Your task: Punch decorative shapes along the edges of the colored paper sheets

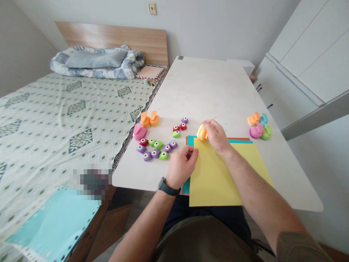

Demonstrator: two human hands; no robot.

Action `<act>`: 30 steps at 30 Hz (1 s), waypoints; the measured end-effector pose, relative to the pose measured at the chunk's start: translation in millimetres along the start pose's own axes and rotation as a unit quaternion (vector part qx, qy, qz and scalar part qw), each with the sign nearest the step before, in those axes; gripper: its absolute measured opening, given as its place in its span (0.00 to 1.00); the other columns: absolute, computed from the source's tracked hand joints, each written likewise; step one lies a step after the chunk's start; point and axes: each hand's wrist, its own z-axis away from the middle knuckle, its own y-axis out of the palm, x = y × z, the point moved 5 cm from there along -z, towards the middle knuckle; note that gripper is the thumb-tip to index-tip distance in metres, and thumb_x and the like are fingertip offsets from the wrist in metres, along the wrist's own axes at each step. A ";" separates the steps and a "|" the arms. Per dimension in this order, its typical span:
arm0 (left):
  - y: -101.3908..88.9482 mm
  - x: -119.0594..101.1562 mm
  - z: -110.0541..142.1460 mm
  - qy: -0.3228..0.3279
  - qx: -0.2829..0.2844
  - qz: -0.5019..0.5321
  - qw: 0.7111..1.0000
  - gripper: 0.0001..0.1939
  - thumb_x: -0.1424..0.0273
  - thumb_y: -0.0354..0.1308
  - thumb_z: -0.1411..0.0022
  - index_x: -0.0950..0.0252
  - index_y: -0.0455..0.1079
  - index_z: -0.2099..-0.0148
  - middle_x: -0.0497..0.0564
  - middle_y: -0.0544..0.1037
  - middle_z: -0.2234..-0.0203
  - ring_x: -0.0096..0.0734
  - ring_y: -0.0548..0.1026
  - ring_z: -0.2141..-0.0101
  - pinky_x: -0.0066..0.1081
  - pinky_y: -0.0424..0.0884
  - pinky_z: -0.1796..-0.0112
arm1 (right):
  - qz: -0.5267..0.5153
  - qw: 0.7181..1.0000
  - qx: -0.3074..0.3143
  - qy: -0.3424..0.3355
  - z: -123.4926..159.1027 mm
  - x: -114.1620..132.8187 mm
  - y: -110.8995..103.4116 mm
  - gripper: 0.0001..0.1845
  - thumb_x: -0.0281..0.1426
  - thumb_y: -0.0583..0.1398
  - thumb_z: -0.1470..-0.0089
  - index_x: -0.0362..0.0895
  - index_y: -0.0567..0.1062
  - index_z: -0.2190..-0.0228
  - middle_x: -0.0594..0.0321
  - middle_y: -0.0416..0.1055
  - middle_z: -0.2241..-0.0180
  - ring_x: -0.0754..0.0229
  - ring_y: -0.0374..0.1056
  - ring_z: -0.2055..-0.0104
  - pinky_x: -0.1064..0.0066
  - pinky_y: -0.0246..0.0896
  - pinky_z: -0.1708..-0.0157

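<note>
My right hand (216, 135) is closed round an orange paper punch (202, 133) at the far left corner of a yellow paper sheet (218, 174). That sheet tops a stack with teal paper (190, 140) and orange-red paper (240, 139) beneath it. My left hand (182, 165) pinches the left edge of the yellow sheet, fingers curled. A dark watch sits on that wrist. Small punches in purple, green and red (158, 148) lie just left of my left hand.
A white table (201, 87) holds larger pink and orange punches (145, 123) at its left edge and another cluster (259, 125) at the right. A bed (54, 120) with a folded quilt lies to the left, white cabinets (305, 54) to the right.
</note>
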 end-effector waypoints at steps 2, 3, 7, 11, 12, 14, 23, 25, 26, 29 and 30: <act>-0.1 -1.3 0.2 -0.001 -0.001 0.005 1.000 0.16 0.58 0.55 0.31 0.64 0.71 0.66 0.45 0.74 0.78 0.24 0.67 0.77 0.25 0.60 0.75 | 0.006 1.000 -0.008 0.000 0.2 0.3 0.0 0.17 0.47 0.55 0.38 0.48 0.73 0.64 0.66 0.73 0.70 0.58 0.69 0.67 0.68 0.63 0.64; -0.1 -1.7 0.4 -0.003 -0.001 0.009 1.000 0.16 0.59 0.55 0.31 0.64 0.71 0.66 0.45 0.74 0.77 0.25 0.68 0.77 0.25 0.60 0.75 | 0.011 1.000 -0.011 0.000 0.2 0.4 0.0 0.17 0.48 0.55 0.38 0.48 0.73 0.64 0.66 0.73 0.70 0.58 0.69 0.66 0.68 0.63 0.64; 0.1 -2.2 0.7 -0.005 -0.003 0.019 1.000 0.15 0.59 0.55 0.30 0.64 0.72 0.65 0.46 0.76 0.76 0.25 0.69 0.76 0.25 0.61 0.75 | 0.021 1.000 0.004 0.008 0.0 -0.1 2.3 0.18 0.48 0.55 0.38 0.48 0.74 0.65 0.66 0.73 0.71 0.58 0.69 0.66 0.68 0.63 0.63; -0.3 -1.6 0.4 0.003 -0.002 0.015 1.000 0.14 0.60 0.55 0.30 0.63 0.72 0.65 0.45 0.75 0.77 0.25 0.69 0.76 0.25 0.61 0.74 | 0.010 1.000 0.021 0.016 0.8 -0.8 4.6 0.18 0.48 0.56 0.38 0.48 0.75 0.65 0.66 0.72 0.72 0.58 0.67 0.68 0.68 0.61 0.66; -0.6 -1.5 0.2 0.006 -0.003 0.014 1.000 0.14 0.61 0.55 0.30 0.63 0.72 0.65 0.45 0.74 0.77 0.24 0.69 0.76 0.25 0.61 0.74 | 0.009 0.999 0.027 0.017 1.4 -0.8 5.5 0.18 0.48 0.56 0.38 0.48 0.75 0.66 0.66 0.72 0.73 0.59 0.67 0.69 0.68 0.61 0.67; -1.4 -1.5 0.0 0.010 -0.005 0.012 1.000 0.14 0.61 0.55 0.30 0.64 0.72 0.65 0.45 0.73 0.78 0.24 0.68 0.77 0.25 0.60 0.74 | 0.011 0.999 0.038 0.016 2.9 -0.2 7.1 0.18 0.48 0.56 0.39 0.48 0.76 0.66 0.67 0.71 0.73 0.59 0.66 0.69 0.68 0.60 0.68; -1.9 -1.9 -0.2 0.007 -0.009 0.006 1.000 0.14 0.61 0.55 0.30 0.64 0.73 0.65 0.44 0.73 0.78 0.24 0.68 0.77 0.25 0.60 0.74 | 0.030 0.998 0.060 0.006 8.8 5.2 11.3 0.15 0.45 0.57 0.40 0.47 0.75 0.68 0.67 0.70 0.74 0.59 0.65 0.69 0.69 0.59 0.68; -2.0 -2.3 -0.4 0.012 -0.011 0.000 1.000 0.15 0.61 0.55 0.30 0.64 0.73 0.66 0.44 0.73 0.78 0.23 0.68 0.77 0.25 0.59 0.74 | 0.031 0.997 0.068 0.006 9.4 5.8 13.0 0.14 0.44 0.57 0.40 0.47 0.75 0.68 0.67 0.71 0.74 0.59 0.66 0.69 0.68 0.60 0.68; -2.0 -2.3 -0.4 0.014 -0.012 -0.002 1.000 0.15 0.61 0.55 0.30 0.64 0.72 0.66 0.44 0.73 0.79 0.23 0.68 0.77 0.25 0.59 0.74 | 0.031 0.997 0.070 0.006 9.7 5.8 13.8 0.14 0.44 0.57 0.40 0.47 0.75 0.68 0.67 0.71 0.74 0.59 0.66 0.69 0.68 0.60 0.68; -1.5 -1.5 -0.5 0.017 -0.013 0.002 1.000 0.15 0.61 0.55 0.30 0.64 0.72 0.66 0.44 0.72 0.79 0.23 0.67 0.77 0.25 0.58 0.74 | 0.038 0.997 0.068 0.004 10.3 5.3 15.4 0.15 0.44 0.58 0.40 0.47 0.74 0.68 0.67 0.71 0.74 0.59 0.66 0.70 0.68 0.60 0.69; -1.4 -1.2 -0.5 0.017 -0.013 0.004 1.000 0.15 0.61 0.55 0.30 0.64 0.72 0.66 0.44 0.72 0.79 0.23 0.68 0.77 0.25 0.58 0.74 | 0.041 0.997 0.067 0.002 10.4 5.0 15.7 0.15 0.45 0.57 0.40 0.47 0.74 0.69 0.67 0.71 0.74 0.60 0.66 0.70 0.68 0.59 0.69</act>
